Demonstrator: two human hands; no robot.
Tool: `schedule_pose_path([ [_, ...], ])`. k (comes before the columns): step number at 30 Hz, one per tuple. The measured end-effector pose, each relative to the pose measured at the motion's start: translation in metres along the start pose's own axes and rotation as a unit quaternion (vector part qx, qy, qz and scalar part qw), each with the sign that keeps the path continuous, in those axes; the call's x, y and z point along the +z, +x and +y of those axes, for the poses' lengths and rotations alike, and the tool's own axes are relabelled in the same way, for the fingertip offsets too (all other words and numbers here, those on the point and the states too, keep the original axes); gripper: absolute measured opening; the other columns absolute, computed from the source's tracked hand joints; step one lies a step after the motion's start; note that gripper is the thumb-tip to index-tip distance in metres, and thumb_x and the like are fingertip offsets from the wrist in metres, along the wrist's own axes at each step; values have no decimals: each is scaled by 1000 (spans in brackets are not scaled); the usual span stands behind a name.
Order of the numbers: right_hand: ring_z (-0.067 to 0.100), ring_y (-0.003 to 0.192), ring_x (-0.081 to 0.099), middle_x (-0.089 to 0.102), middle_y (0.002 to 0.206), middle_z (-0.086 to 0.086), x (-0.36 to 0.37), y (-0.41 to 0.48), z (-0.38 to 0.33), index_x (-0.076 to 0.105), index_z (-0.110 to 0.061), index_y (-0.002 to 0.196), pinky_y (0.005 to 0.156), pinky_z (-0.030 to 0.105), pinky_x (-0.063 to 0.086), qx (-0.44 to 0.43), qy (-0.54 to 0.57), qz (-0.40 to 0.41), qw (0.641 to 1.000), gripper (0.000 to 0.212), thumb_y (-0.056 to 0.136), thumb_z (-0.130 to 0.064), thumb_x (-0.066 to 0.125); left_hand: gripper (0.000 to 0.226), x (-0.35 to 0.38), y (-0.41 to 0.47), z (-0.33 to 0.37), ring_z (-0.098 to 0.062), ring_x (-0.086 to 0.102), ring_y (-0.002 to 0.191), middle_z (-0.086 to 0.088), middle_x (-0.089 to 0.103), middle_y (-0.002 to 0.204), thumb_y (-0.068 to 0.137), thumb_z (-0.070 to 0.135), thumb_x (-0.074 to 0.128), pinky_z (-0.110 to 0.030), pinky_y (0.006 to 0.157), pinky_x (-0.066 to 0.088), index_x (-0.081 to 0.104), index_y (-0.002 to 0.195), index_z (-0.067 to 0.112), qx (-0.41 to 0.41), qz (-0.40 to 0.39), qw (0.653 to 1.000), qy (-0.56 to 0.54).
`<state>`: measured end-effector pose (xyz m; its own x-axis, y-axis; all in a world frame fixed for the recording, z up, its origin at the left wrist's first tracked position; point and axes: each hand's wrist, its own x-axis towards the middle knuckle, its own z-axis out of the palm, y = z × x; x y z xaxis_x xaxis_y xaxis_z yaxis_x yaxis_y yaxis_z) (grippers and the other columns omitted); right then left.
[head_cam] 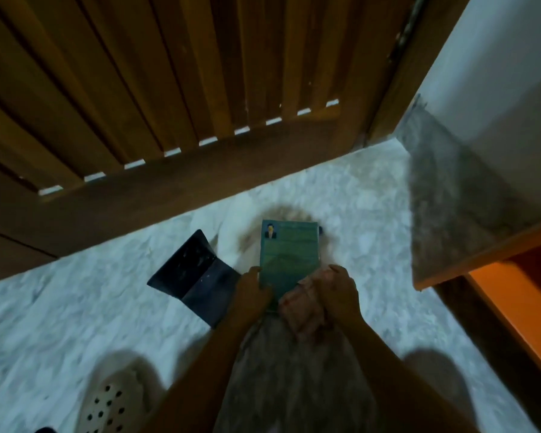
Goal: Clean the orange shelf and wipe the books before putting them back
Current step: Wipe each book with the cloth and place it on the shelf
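Holding green book (pixel 289 254) at its near edge w/ left hand (pixel 252 290); right hand (pixel 339 290) grips pink cloth (pixel 305 307) against it. Dark book (pixel 197 276) lies open at 9 o'clock on floor (pixel 75 292).

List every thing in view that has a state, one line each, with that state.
Green book: closed, cover up, gripped at its near end.
Left hand: holding the book's near left edge.
Right hand: closed on a pink cloth, at the book's near right corner.
Dark book: lying open on the floor, left of the green book.
Orange shelf: only a part shows at right; contents cannot be told.
Slatted door: appears shut.
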<state>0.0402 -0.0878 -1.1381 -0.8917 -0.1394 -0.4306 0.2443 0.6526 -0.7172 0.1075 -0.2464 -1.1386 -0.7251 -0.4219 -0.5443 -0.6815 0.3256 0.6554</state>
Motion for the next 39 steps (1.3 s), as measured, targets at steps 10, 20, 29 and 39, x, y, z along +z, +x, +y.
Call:
schedule_pose_path([
  [10, 27, 109, 56, 59, 121, 8, 25, -1, 25, 47, -19, 129, 95, 42, 47, 18, 35, -3, 999, 55, 80, -23, 72, 46, 14, 24, -9, -24, 55, 103, -10, 54, 124, 97, 12, 49, -32, 81, 49, 36, 141, 14, -34, 39, 984, -172],
  [20, 11, 98, 51, 57, 113, 4, 36, -10, 22, 52, -8, 126, 81, 16, 41, 0, 160, 13, 987, 41, 87, -4, 61, 39, 7, 47, 5, -11, 52, 65, -9, 57, 87, 97, 34, 48, -26, 55, 43, 50, 131, 16, 42, 129, 985, -103],
  [29, 15, 103, 54, 57, 115, 4, 49, -11, 26, 52, -10, 126, 92, 27, 47, 1, 217, 53, 975, 41, 87, -2, 61, 33, 13, 43, 11, -26, 56, 90, -13, 55, 107, 98, 31, 45, -40, 79, 48, 52, 124, 11, 132, 179, 975, -28],
  [39, 18, 111, 55, 58, 121, 4, 25, -23, 14, 52, -8, 130, 94, 32, 46, -32, 194, 64, 978, 39, 91, -14, 58, 34, -24, 15, 38, -23, 58, 111, -7, 59, 126, 99, 19, 47, -32, 81, 53, 49, 131, 31, 78, 56, 944, -315],
])
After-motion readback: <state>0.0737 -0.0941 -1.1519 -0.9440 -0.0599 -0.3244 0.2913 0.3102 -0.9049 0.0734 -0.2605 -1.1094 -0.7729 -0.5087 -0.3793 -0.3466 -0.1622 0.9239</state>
